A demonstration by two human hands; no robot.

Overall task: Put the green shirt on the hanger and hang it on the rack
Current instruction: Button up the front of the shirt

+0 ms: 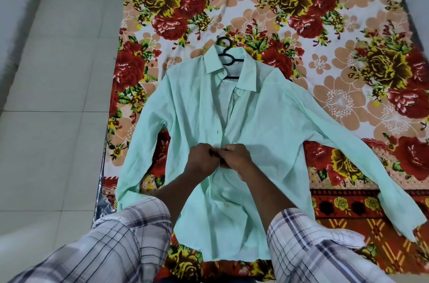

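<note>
At frame centre a mint-green shirt [267,125] lies flat on a floral bedsheet [325,16], a black hanger [226,56] inside its collar, while the left hand [203,159] and right hand [236,158] pinch its front placket together, plaid sleeves [130,236] below.

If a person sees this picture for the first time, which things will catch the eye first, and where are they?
A pale green shirt lies spread flat in the middle, on a loud floral sheet of red and yellow roses. A black hanger shows in its open collar, hook pointing away. Lower centre, the left hand and right hand meet at the shirt's front, pinching the cloth.
</note>
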